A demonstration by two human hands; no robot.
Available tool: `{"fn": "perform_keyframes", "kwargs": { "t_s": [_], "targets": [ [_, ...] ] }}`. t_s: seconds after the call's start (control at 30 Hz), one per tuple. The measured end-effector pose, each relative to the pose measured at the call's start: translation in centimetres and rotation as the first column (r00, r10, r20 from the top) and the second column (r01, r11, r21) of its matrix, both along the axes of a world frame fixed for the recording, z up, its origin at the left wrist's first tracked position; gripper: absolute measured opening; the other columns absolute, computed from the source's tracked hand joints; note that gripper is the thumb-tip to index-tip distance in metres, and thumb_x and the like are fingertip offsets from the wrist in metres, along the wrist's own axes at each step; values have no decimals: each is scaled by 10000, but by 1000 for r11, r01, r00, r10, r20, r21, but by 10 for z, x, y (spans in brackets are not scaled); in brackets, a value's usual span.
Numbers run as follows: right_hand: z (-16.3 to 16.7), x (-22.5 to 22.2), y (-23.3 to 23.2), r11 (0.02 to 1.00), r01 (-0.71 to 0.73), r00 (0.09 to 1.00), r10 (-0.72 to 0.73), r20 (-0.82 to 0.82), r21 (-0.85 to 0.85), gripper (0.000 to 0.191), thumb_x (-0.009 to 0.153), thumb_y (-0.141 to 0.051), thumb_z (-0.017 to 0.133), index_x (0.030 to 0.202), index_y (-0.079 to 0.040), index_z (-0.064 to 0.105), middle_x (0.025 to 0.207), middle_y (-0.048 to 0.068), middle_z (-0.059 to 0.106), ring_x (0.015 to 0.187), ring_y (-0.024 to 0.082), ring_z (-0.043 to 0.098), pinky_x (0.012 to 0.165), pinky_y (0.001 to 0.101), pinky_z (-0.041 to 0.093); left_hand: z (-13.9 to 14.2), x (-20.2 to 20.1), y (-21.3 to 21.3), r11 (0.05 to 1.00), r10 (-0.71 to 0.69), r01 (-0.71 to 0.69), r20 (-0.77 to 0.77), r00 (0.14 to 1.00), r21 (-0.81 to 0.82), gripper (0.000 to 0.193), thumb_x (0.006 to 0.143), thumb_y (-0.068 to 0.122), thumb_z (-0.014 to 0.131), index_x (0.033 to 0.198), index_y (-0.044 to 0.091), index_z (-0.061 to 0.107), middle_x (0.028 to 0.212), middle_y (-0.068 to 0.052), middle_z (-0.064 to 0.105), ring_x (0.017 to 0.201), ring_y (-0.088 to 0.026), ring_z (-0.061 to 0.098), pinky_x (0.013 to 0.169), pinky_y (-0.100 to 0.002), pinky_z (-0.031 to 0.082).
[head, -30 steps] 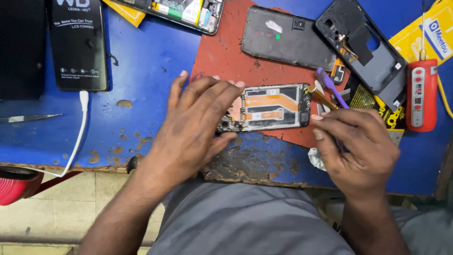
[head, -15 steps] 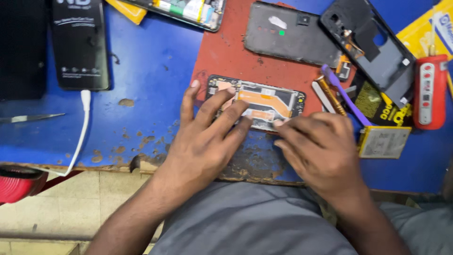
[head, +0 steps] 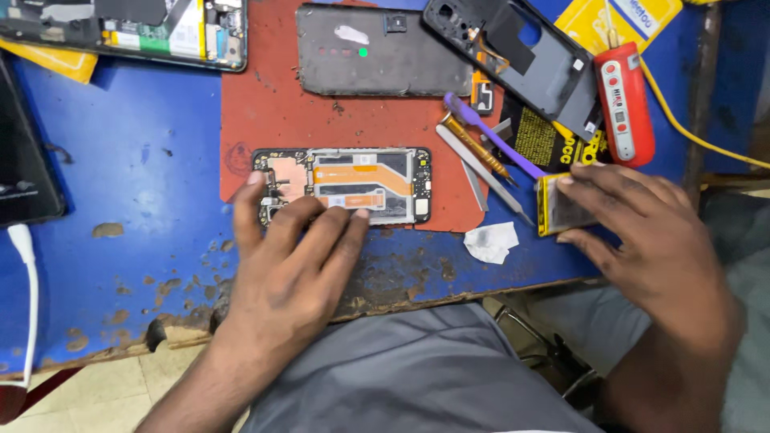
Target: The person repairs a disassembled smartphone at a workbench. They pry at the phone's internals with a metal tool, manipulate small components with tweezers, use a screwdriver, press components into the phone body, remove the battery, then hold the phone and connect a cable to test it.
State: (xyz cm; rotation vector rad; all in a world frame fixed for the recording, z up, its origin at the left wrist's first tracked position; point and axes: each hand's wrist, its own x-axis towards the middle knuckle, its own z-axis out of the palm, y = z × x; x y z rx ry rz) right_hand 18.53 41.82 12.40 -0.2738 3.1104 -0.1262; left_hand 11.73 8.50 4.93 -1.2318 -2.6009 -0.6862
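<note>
Your left hand (head: 285, 277) lies flat, fingers spread, on the opened black phone with orange strips (head: 345, 186). Your right hand (head: 642, 232) grips a flat yellow-edged battery (head: 561, 210) (tweezers (head: 481, 172) lie between).

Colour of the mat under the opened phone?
Red mat, best seen in the head view; the opened phone lies on it.

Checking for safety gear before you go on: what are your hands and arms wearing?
Nothing: the left hand and right hand are bare, with no gloves, rings or watch visible. Both forearms are uncovered as far as the picture shows; no sleeves or wrist strap in view.
</note>
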Motion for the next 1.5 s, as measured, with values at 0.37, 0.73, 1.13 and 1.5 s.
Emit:
{"fn": "perform_keyframes", "kwargs": {
  "t_s": [0.37,0.73,1.13,1.5],
  "targets": [
    [-40,38,7,949,122,928,-212,-307,-290,183,1099,82,686,1266,15,652,1241,167,731,1130,278,724,1059,319,586,-3,11,5,1000,-11,10,-112,994,-9,356,910,122,653,1243,7,706,1182,-99,643,1080,-241,622,1080,-559,396],
    [-29,-18,-120,893,-341,897,214,-386,-296,251,787,51,815,1014,68,709,978,173,705,943,354,743,822,411,609,-4,27,-4,999,30,-28,-119,992,19,317,947,176,614,1198,8,710,1193,-142,653,1128,-289,650,1086,-567,444],
    [-44,-43,-159,933,-330,891,258,-374,-142,300,806,7,835,1095,37,762,1026,126,695,956,304,676,814,405,574,-8,23,-24,1000,19,-17,-113,993,16,378,961,200,598,1247,-23,706,1234,-154,644,1164,-276,629,1103,-563,428],
    [-49,-44,-162,914,-346,903,263,-341,-211,368,806,-17,847,1158,25,747,1079,122,685,1018,292,672,873,398,574,-8,23,-28,1000,13,-18,-161,987,-26,411,957,207,573,1252,-51,696,1176,-149,635,1158,-267,626,1099,-545,425]
  ]
}}
